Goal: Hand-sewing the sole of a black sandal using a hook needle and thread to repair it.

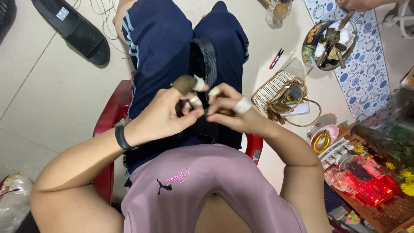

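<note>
Two taped hands, left hand (166,116) and right hand (230,113), perhaps gripping a brown piece (184,83).

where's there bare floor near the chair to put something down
Bare tile floor lies on the person's left, between the black sandal and the red chair. A smaller patch sits between the knees and the woven basket, by the small snips. The right side is crowded: the round tray, patterned mat and cluttered low shelf.
</note>
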